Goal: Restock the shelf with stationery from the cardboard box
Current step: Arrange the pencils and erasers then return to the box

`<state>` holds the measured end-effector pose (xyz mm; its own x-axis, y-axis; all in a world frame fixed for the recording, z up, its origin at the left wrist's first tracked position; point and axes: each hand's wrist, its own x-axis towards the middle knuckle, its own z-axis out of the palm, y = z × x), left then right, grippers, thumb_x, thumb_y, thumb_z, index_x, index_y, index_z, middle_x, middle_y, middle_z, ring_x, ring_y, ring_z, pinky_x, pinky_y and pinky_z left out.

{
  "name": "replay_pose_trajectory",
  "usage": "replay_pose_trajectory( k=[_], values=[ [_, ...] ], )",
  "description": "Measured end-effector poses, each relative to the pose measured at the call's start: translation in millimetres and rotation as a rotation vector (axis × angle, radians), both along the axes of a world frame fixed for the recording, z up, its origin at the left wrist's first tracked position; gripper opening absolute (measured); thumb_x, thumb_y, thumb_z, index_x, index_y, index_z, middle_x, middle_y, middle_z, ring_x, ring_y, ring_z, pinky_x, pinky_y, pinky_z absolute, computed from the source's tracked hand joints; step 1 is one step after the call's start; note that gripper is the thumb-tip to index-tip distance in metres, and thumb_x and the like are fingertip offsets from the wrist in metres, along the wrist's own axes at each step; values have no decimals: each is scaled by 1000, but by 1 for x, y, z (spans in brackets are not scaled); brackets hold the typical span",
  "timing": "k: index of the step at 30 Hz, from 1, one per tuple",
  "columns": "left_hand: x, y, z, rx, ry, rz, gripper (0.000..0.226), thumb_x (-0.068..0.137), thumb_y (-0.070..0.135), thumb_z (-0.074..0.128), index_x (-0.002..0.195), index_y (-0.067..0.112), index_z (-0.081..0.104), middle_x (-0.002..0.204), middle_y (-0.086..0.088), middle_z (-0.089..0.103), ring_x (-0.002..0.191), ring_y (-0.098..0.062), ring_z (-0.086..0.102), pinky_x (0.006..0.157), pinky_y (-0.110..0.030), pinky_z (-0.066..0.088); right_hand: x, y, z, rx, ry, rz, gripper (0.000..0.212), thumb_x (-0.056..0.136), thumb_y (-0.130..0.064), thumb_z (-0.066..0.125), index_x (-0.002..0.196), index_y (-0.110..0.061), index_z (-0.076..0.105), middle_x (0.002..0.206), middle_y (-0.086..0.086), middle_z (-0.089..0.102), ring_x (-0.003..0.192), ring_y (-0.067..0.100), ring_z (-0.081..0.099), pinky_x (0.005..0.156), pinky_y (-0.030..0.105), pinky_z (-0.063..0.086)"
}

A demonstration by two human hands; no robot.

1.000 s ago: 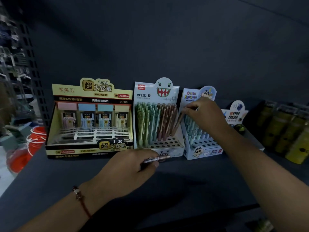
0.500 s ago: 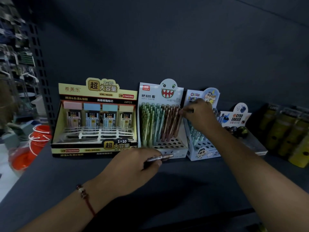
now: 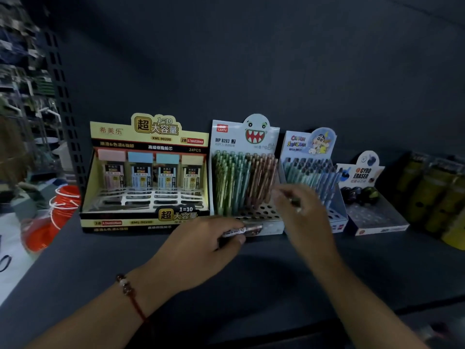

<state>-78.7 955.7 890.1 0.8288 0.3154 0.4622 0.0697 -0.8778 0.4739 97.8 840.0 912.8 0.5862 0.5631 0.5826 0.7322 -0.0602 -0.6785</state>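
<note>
Gripping a bundle of pens (image 3: 242, 230) low on the dark shelf (image 3: 100, 268), the left hand (image 3: 198, 250) sits before the monster pen box (image 3: 245, 177), while the blurred right hand (image 3: 300, 215) hovers beside it, seemingly pinching something small, though I cannot tell for sure.

Probably a stationery shop: a dim shelf (image 3: 105, 268) lined with retail display boxes of mechanical pencils (image 3: 242, 182) and erasers (image 3: 370, 197).
</note>
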Motion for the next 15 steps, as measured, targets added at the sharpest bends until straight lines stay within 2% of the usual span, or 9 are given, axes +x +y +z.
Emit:
replay_pose_trajectory(
  k=[2,4,6,9,10,13,15],
  values=[
    [1,0,0,16,-20,2,19,97,40,54,112,38,66,78,21,61,66,-1,57,52,-13,34,-24,-5,-14,-9,229,175,14,95,-29,61,104,-26,72,101,-15,69,95,-6,62,78,8,45],
    [2,-1,0,27,-21,-7,15,96,36,57,108,41,65,76,21,60,65,-3,57,52,-14,34,-37,-8,-23,-25,391,302,17,94,-25,60,106,-24,73,101,-19,71,96,-7,63,78,9,47],
    [2,-2,-1,-1,-23,-21,15,95,33,59,107,42,64,76,18,62,64,-6,58,52,-18,40,-40,-10,-24,-10,502,372,17,91,-23,62,101,-23,75,98,-15,73,93,-4,65,75,13,49],
    [3,-3,-1,-113,-39,-22,20,95,34,59,114,41,62,73,15,65,56,-11,58,48,-20,40,-36,-14,-23,64,622,410,17,79,-27,69,94,-25,77,92,-6,74,86,5,67,68,16,50],
    [4,-3,-1,-141,-31,-16,21,95,38,59,116,41,59,74,13,66,53,-12,58,48,-22,40,-34,-16,-23,75,647,413,15,79,-22,71,91,-27,78,92,-4,74,86,7,67,67,17,50],
    [4,-4,-3,-230,2,-38,11,94,43,57,105,43,52,80,13,70,53,-18,58,49,-34,43,-31,-18,-24,94,705,424,24,83,-5,69,83,-26,79,86,-1,72,82,9,67,63,18,50],
    [4,-5,-3,-249,13,-41,8,94,47,54,99,41,52,79,10,71,57,-25,60,52,-41,47,-30,-18,-25,125,754,436,22,82,-4,68,81,-22,78,82,2,71,78,10,68,60,19,50]
  ],
)
